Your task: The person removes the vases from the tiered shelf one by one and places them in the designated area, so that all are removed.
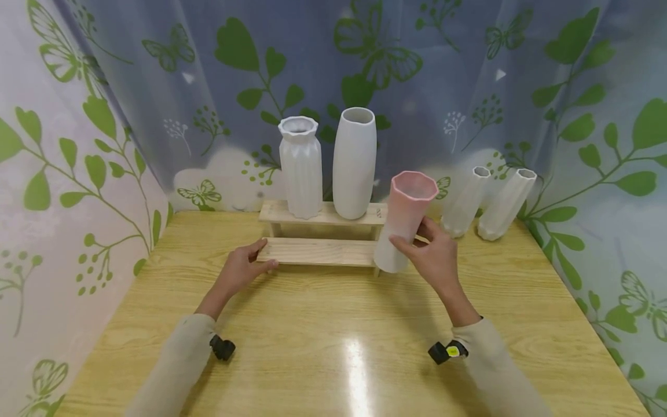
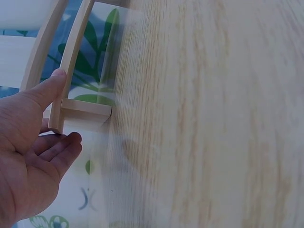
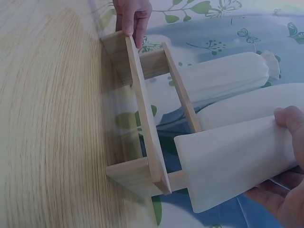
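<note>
My right hand (image 1: pixel 438 258) grips a tall vase (image 1: pixel 398 231), pink at its rim and white below, at the right end of a two-step wooden stand (image 1: pixel 318 252). The vase leans a little to the right. In the right wrist view, a small gap shows between the vase's base (image 3: pixel 190 175) and the lower step (image 3: pixel 146 114). My left hand (image 1: pixel 241 269) pinches the left end of that lower step, its thumb (image 2: pixel 54 85) on the edge. On the upper step stand a ribbed white vase (image 1: pixel 302 171) with a scalloped rim and a smooth white vase (image 1: pixel 355 168).
Two slim, slanted white vases (image 1: pixel 466 202) stand at the back right of the wooden table (image 1: pixel 312 336). A patterned curtain (image 1: pixel 312 58) with green leaves and butterflies hangs behind the table and along both sides.
</note>
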The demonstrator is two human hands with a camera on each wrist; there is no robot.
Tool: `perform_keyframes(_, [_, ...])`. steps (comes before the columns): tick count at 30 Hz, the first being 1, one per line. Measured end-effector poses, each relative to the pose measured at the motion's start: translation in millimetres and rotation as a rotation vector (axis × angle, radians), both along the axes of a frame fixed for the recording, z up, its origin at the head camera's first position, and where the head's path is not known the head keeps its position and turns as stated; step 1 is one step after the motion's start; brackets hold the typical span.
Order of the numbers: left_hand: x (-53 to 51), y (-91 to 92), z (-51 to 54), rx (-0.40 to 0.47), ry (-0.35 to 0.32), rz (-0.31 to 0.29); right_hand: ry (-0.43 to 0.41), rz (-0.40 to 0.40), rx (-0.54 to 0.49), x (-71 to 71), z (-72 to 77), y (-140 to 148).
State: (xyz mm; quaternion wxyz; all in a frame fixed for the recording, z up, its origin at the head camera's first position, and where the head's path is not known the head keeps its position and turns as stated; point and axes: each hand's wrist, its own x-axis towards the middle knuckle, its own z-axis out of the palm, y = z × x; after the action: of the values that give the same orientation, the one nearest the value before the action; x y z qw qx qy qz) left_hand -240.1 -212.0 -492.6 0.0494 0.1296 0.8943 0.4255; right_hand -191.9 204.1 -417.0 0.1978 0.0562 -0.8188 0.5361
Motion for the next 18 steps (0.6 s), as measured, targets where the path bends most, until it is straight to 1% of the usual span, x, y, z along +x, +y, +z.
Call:
perform_keyframes(4, [0.4, -0.3, 1.8, 0.004, -0.004, -0.006, -0.003, -0.01, 0.002, -1.2, -2.3, 6.8])
perform_keyframes(10, [0.6, -0.2, 1.8, 0.0, -0.004, -0.007, 0.019, -0.028, 0.011, -2.7, -2.8, 15.3])
perform_keyframes(18, [0.0, 0.2, 1.2, 0.002, -0.006, -0.006, 0.031, -0.079, 0.024, -8.8, -6.6, 23.5])
